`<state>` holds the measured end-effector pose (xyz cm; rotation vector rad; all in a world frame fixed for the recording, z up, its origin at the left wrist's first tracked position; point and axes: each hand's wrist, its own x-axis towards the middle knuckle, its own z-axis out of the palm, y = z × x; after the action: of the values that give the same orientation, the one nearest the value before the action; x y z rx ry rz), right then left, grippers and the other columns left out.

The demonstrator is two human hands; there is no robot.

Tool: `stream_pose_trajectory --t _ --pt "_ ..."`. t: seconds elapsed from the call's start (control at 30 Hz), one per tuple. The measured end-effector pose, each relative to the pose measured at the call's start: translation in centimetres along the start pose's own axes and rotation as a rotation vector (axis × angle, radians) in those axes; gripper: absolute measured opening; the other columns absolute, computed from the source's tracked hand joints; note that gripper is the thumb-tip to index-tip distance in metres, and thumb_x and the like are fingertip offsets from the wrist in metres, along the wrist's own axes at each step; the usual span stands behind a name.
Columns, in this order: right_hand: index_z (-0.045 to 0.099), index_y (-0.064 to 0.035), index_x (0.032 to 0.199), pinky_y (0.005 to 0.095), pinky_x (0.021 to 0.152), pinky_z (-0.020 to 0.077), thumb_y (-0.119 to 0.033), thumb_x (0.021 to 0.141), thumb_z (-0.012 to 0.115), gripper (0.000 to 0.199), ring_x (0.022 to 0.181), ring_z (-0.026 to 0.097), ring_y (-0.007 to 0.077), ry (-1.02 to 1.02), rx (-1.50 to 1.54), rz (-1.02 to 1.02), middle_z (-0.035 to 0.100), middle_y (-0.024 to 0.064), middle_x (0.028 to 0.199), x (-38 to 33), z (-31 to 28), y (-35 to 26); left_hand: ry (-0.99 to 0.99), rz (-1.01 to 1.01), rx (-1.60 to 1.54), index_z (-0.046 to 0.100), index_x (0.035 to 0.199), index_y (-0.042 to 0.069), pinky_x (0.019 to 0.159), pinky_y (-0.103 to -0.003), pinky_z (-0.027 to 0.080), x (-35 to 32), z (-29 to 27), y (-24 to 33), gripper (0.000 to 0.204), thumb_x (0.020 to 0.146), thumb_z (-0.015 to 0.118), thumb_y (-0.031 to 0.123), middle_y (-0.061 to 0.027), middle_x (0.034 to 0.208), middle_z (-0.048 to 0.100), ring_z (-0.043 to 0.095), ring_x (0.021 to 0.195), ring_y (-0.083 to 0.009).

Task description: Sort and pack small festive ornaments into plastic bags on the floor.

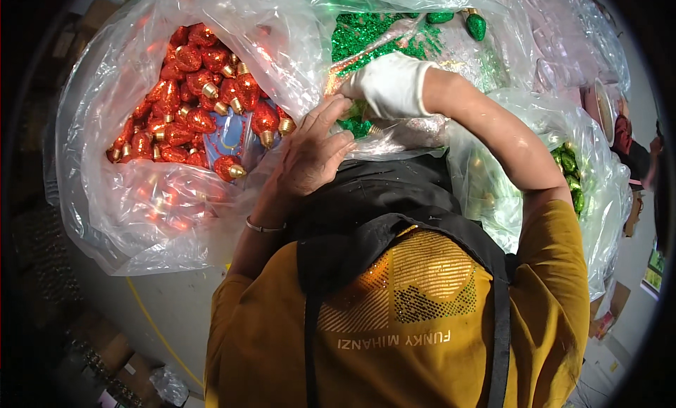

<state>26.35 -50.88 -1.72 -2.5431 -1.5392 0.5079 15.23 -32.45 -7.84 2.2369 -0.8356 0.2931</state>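
Note:
Both my hands meet over an open plastic bag (pixel 440 137) holding green glitter (pixel 366 42). My bare left hand (pixel 317 144) has its fingers bent toward the glove, closed around a light green bulb ornament (pixel 358 109) that is partly hidden. My right hand (pixel 394 86) wears a white glove and curls down over the same spot; its fingertips are hidden. Just below them lies a dark green glittered bulb ornament (pixel 357 127) with a gold cap. More green bulb ornaments (pixel 476 26) sit at the bag's far edge.
At left a large clear bag (pixel 91 190) holds many red glittered bulb ornaments (pixel 188 58) and a blue piece (pixel 229 137). Another bag (pixel 486 190) at right holds green bulb ornaments (pixel 572 172). Dark cloth (pixel 387 186) covers my lap. Cardboard boxes (pixel 116 352) stand at lower left.

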Motion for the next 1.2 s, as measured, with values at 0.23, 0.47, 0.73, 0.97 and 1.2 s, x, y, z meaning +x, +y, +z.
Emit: stream_pose_trajectory --t 0.23,0.47,0.73,0.97,1.2 --pt "0.067 -0.0046 0.089 0.0420 0.064 0.0505 -0.013 0.076 0.062 0.016 0.076 0.065 0.0355 -0.344 0.009 0.097 0.066 0.0169 0.082 1.5 2.4 1.6 0.028 0.076 0.006 0.058 0.093 0.004 0.093 -0.045 0.045 -0.3 0.9 -0.8 0.025 0.071 0.070 0.002 -0.0135 0.109 0.055 0.051 0.117 -0.0358" --pt "0.068 -0.0038 0.087 0.0422 0.064 0.0510 -0.015 0.075 0.062 0.018 0.075 0.065 0.0367 -0.316 -0.016 0.029 0.066 0.0192 0.080 3.1 3.4 2.3 -0.026 0.088 0.009 0.057 0.095 0.004 0.094 -0.047 0.044 0.4 0.8 -0.8 0.026 0.072 0.067 0.000 -0.0114 0.094 0.058 0.052 0.115 -0.0364" --pt "0.068 -0.0049 0.095 0.0420 0.064 0.0509 -0.016 0.076 0.062 0.023 0.075 0.065 0.0356 -0.435 -0.073 0.108 0.067 0.0183 0.082 3.7 2.9 2.3 -0.077 0.121 0.028 0.057 0.098 0.005 0.099 -0.049 0.040 0.8 0.8 -1.0 0.027 0.073 0.066 0.000 -0.0103 0.086 0.057 0.053 0.112 -0.0340" --pt "0.061 -0.0072 0.112 0.0409 0.067 0.0515 -0.016 0.076 0.064 0.037 0.078 0.066 0.0345 -0.265 0.182 0.041 0.068 0.0179 0.085 3.7 4.3 4.1 -0.138 0.107 0.102 0.058 0.098 0.007 0.101 -0.047 0.038 1.6 0.9 -0.6 0.027 0.072 0.066 0.002 -0.0093 0.087 0.057 0.055 0.110 -0.0301" --pt "0.067 -0.0058 0.101 0.0410 0.068 0.0522 -0.019 0.075 0.063 0.029 0.080 0.066 0.0353 -0.430 -0.046 0.193 0.068 0.0180 0.087 1.8 2.8 3.0 -0.129 0.156 0.112 0.059 0.096 0.005 0.100 -0.042 0.038 1.4 1.1 -0.1 0.025 0.071 0.063 0.003 -0.0080 0.085 0.055 0.055 0.101 -0.0252"
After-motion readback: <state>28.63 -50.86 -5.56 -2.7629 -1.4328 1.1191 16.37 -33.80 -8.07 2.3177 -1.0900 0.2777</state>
